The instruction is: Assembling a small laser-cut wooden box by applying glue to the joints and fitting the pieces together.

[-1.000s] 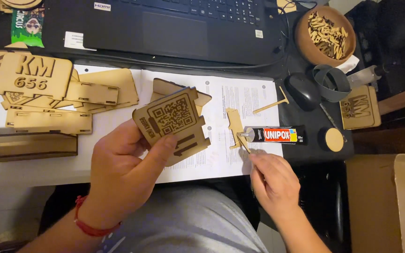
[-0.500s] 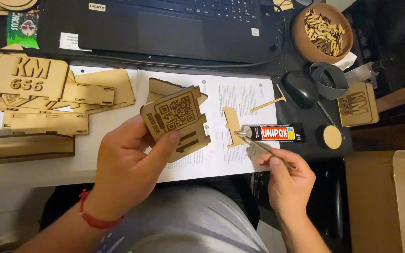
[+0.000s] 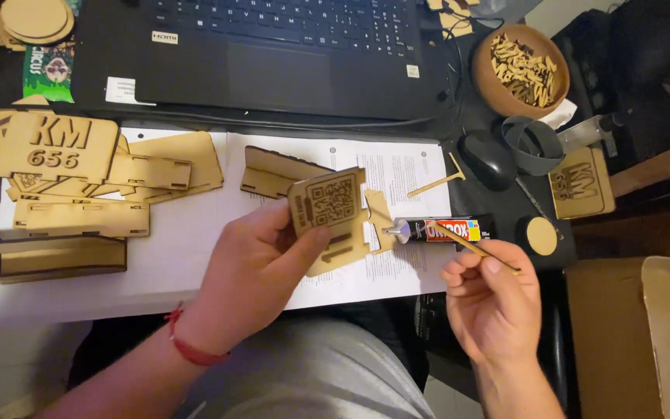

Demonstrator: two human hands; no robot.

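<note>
Holding laser-cut wooden panel [image 3: 333, 221] with engraved square code, left hand [image 3: 253, 268] closed on its near edge, tilting face up toward camera, likely to expose joint. Right hand [image 3: 490, 299] pinched shut on thin wooden stick [image 3: 471, 247], tip pointing toward glue tube [image 3: 440, 230] lying just right of panel. Printed paper sheets [image 3: 195, 240] underneath, probably shielding bench. Stacked cut wooden parts [image 3: 79, 194] left. Far: laptop [image 3: 273, 54], bowl of small wooden pieces [image 3: 521, 70], computer mouse [image 3: 486, 159]. Dim room.
</note>
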